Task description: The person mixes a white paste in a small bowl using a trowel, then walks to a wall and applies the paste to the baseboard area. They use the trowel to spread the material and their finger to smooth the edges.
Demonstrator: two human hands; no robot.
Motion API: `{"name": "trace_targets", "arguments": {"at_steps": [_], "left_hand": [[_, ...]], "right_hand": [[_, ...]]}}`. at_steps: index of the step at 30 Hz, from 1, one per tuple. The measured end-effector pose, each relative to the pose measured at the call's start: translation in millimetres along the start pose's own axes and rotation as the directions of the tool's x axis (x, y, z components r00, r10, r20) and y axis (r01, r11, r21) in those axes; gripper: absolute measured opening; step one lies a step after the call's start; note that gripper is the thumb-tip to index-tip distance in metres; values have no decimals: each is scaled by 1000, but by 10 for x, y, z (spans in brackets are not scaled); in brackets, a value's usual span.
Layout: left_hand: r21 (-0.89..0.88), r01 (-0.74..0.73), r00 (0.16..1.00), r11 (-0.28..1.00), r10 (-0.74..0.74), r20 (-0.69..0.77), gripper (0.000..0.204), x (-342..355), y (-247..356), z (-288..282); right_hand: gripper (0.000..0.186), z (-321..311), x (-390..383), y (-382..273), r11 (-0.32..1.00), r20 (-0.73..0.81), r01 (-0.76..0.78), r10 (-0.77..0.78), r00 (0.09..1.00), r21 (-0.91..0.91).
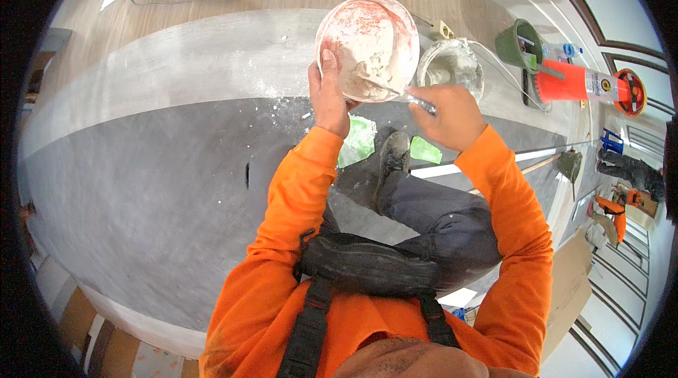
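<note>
Two hands hold two things: a round white bowl (pixel 364 16) and a small flat tool (pixel 404 95). The left hand (pixel 330 101) grips the bowl at its lower left side. Its thumb lies over the rim, against the inside wall, and its other fingers go round the outside and under. The bowl tips so that we look right into it, and its inside has red smears. Pale, thick paste (pixel 388 46) coats much of the inside, with lumps near the low edge.

The right hand (pixel 452 116) is closed around the handle of the tool, just beside the bowl's lower right rim. The tool's blade points left, over the rim and into the lumpy paste.

Some parts are hard to see. The bowl hides most of the left fingers. The right hand covers the back end of the handle, and its curled fingers are partly tucked out of sight. Paste covers the tip of the blade, so I cannot tell its shape. A messy bucket (pixel 477 67) stands just past the right hand, which seems to cover its low edge. One dark shoe (pixel 395 153) shows below the hands, between two green scraps (pixel 359 143). Far to the right, people (pixel 631 172) look tiny and bent near the dark rim.
</note>
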State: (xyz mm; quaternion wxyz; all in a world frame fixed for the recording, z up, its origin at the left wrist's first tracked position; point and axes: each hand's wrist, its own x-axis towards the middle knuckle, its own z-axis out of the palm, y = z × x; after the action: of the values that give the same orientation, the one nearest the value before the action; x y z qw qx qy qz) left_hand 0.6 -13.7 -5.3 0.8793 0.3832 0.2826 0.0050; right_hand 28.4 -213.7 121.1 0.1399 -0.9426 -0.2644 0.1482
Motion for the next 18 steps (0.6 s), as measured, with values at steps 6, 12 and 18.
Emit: {"name": "trace_targets", "arguments": {"at_steps": [6, 12, 18], "left_hand": [[-91, -22, 998, 996, 27, 53, 66, 4, 16, -19], [-88, -85, 995, 992, 90, 47, 61, -28, 5, -10], [-41, -28, 1000, 999, 29, 8, 53, 47, 92, -34]], "right_hand": [[30, -70, 48, 212, 991, -176, -133, 135, 975, 21], [30, 59, 3, 12, 1000, -83, 17, -19, 996, -16], [30, 90, 61, 131, 999, -102, -40, 43, 994, 34]]}}
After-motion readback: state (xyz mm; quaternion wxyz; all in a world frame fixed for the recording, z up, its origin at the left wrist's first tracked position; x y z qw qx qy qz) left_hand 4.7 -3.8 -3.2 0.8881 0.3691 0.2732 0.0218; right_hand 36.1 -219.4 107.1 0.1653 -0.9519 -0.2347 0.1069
